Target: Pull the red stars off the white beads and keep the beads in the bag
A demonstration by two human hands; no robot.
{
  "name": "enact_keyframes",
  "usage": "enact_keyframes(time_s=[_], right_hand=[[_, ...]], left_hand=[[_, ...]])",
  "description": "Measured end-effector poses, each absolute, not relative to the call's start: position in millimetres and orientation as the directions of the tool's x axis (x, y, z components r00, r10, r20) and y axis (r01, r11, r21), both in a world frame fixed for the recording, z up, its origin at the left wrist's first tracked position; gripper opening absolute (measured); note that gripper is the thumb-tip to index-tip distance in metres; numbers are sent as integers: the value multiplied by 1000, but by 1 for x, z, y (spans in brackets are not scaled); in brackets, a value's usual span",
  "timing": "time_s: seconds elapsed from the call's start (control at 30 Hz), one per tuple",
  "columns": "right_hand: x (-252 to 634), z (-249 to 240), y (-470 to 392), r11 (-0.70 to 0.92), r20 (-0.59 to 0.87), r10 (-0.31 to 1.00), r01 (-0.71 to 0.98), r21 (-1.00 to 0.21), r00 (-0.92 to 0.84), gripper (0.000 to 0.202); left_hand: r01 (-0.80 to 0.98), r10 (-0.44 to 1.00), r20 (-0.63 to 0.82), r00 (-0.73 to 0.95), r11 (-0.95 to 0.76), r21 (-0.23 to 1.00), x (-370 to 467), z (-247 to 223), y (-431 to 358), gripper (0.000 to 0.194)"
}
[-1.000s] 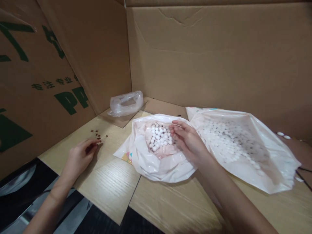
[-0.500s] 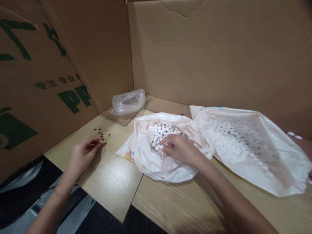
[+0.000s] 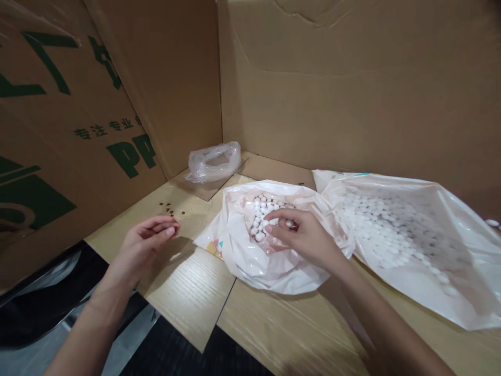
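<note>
And here is the right hand, over the mouth of the open white bag at the centre of the frame, forefinger and thumb curved towards each other, only a narrow gap at their tips. White balls lie right there at those fingertips, most of the cluster to their left in the picture, a few more showing through the curl of the hand. Is one of them pinched? Cannot tell from this angle!

Over to the left of the frame: the left hand is above the worktop, fingers curled, thumb drawn up close to the fingertips. There may be something tiny in that grip, but it's too small to tell. Just beyond those fingertips, a little higher in the frame, a loose scatter of small dark star-like pieces lies on the wood, one slightly apart to the right.

At the right of the frame, a second white bag lies beside the first, full of white balls seen through its film, to the right of the right hand. Upper centre, a crumpled clear plastic bag sits in the corner where the cardboard walls meet, and big green lettering runs across the upper left.
</note>
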State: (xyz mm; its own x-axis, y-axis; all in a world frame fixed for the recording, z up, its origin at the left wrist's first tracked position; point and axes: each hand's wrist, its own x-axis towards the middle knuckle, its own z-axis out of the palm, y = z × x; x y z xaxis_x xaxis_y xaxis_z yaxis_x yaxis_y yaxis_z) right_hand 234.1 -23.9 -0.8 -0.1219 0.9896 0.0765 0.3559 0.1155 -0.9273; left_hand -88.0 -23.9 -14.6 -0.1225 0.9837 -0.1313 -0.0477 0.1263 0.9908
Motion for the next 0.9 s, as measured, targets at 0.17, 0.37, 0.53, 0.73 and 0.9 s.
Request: enact_keyframes(time_s=[0.17, 0.37, 0.53, 0.73, 0.9], right_hand=[[221, 7, -37, 29, 11, 986, 108, -994, -165, 27], [204, 11, -59, 26, 21, 960, 14, -1000, -278, 26], [198, 13, -72, -47, -30, 932, -38, -998, -360, 28], [198, 16, -74, -60, -30, 932, -72, -996, -361, 31], [198, 17, -75, -16, 9, 939, -69, -997, -344, 28]], left_hand=[[-239, 983, -181, -19, 171, 956, -57, -3, -35, 36], [-448, 968, -103, 227, 198, 872, -16, 9, -52, 22], [-489, 953, -24, 302, 177, 854, 4, 11, -64, 17], [-433, 971, 41, 237, 68, 899, 13, 13, -71, 15], [-348, 979, 104, 178, -37, 937, 14, 16, -74, 15]])
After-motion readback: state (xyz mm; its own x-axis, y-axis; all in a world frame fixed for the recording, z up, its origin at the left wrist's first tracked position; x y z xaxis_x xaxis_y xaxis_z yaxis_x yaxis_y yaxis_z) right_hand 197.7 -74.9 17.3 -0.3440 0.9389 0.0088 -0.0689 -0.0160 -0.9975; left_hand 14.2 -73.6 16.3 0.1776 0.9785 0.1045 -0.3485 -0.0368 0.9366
